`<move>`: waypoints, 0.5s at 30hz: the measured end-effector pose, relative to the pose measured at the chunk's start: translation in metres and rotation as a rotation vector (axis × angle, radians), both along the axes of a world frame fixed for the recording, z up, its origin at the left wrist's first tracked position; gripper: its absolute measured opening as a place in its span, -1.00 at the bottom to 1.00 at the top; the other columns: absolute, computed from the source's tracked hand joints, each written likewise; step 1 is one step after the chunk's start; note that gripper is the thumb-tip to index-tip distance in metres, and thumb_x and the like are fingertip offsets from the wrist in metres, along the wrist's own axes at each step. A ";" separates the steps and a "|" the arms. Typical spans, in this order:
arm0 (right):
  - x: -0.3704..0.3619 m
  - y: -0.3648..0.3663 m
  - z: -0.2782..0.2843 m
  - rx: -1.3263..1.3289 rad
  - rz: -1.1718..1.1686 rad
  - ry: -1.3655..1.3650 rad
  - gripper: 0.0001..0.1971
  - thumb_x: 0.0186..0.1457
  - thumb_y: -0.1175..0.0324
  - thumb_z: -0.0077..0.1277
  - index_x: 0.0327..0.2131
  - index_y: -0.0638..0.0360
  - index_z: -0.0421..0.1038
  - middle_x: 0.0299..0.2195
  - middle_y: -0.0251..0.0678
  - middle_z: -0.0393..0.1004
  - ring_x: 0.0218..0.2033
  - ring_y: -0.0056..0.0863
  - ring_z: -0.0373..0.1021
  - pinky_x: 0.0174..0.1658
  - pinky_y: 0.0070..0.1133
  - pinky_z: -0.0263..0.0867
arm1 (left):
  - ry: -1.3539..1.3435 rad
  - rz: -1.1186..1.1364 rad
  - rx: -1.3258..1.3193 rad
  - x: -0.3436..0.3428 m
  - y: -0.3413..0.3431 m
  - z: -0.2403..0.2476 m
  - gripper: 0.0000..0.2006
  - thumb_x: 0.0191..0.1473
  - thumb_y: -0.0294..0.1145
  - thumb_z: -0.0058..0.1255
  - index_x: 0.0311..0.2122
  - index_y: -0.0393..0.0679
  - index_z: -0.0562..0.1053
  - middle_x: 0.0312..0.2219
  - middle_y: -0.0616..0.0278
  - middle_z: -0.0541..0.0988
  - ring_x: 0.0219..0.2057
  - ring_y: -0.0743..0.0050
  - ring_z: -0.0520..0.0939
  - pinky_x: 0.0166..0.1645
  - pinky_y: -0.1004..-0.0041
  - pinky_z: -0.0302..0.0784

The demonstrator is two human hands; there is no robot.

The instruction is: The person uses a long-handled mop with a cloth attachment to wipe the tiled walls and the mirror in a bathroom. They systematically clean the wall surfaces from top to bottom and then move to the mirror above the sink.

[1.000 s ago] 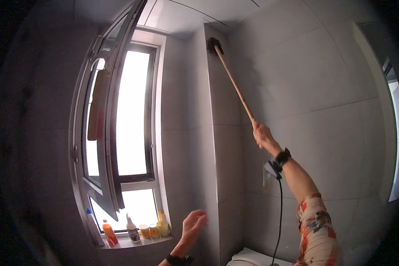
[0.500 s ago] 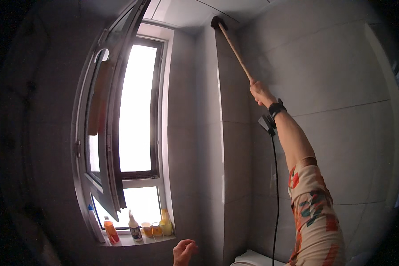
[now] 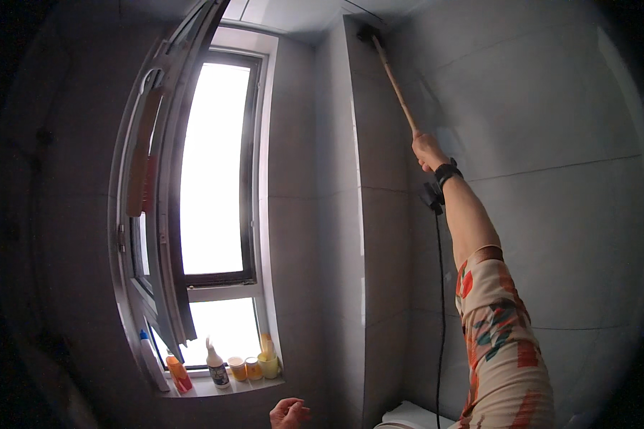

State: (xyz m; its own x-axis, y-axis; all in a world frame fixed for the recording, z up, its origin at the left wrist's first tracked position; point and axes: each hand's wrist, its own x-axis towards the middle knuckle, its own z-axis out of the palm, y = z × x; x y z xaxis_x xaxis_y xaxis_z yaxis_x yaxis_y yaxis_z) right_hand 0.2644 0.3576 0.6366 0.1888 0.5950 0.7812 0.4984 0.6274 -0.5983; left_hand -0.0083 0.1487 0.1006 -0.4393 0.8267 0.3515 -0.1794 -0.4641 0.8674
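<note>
My right hand (image 3: 427, 151) is closed round the lower end of a long-handled brush (image 3: 393, 82) with a light wooden stick. Its dark head (image 3: 368, 33) is up in the corner by the ceiling, against the tiled wall just right of the projecting column; the bristles are too dark to make out. A black band circles my right wrist, and the arm is stretched upward. Low in the picture, beneath the window sill, my left hand (image 3: 290, 413) hangs with its fingers curled in, and nothing shows in it.
The window sash (image 3: 166, 214) stands swung inward at left. Along the sill (image 3: 215, 387) are an orange bottle (image 3: 179, 375), a white spray bottle (image 3: 216, 366) and several yellowish jars (image 3: 254, 368). Behind my right wrist a dark shower head-like fixture (image 3: 431, 196) trails a black hose (image 3: 441, 307). A white lid (image 3: 411, 416) shows below.
The brush head has shifted right and slightly down, from the column's top edge into the corner beside it. My left hand has dropped a little and curled tighter.
</note>
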 end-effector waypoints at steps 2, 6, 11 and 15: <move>0.004 0.003 0.001 -0.042 0.004 0.029 -0.47 0.09 -0.09 -0.50 -0.48 0.22 0.24 -0.76 -0.39 0.18 -0.86 -0.61 0.07 -0.86 -0.67 -0.03 | 0.007 0.016 -0.008 0.003 -0.001 0.005 -0.83 0.00 -0.40 -0.13 -0.29 -0.24 0.39 -0.54 0.23 0.48 -0.57 0.56 0.46 -0.49 0.57 0.39; 0.002 -0.002 0.002 -0.093 0.044 0.052 -0.52 0.10 -0.08 -0.48 -0.56 0.13 0.18 -0.78 -0.46 0.11 -0.86 -0.69 -0.02 -0.85 -0.72 -0.14 | 0.080 0.087 0.004 0.002 0.001 0.014 -0.82 0.01 -0.40 -0.13 -0.28 -0.24 0.38 -0.55 0.27 0.47 -0.59 0.59 0.43 -0.50 0.58 0.37; 0.022 0.019 0.001 -0.144 0.143 0.079 -0.52 0.09 -0.10 -0.43 -0.64 0.09 0.06 -0.81 -0.52 0.02 -0.86 -0.74 -0.10 -0.85 -0.75 -0.22 | 0.194 0.086 0.245 0.008 0.010 0.077 -0.74 0.02 -0.38 -0.13 -0.17 -0.26 0.30 -0.42 0.13 0.45 -0.42 0.45 0.52 -0.39 0.52 0.49; 0.023 0.044 -0.036 -0.164 0.271 0.125 -0.51 0.06 -0.16 -0.47 -0.63 0.06 0.04 -0.80 -0.49 0.01 -0.85 -0.71 -0.08 -0.84 -0.74 -0.17 | 0.397 0.142 0.555 0.024 -0.004 0.153 -0.65 0.05 -0.35 -0.14 -0.05 -0.20 0.20 -0.32 0.11 0.39 -0.36 0.42 0.51 -0.44 0.53 0.50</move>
State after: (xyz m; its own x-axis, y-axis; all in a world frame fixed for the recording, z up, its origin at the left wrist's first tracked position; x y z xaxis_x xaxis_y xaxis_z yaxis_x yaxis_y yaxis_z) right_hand 0.2874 0.4021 0.6006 0.0947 0.7526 0.6516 0.2435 0.6171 -0.7482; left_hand 0.0162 0.1449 0.2541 -0.2812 0.4220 0.8619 0.1975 -0.8535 0.4823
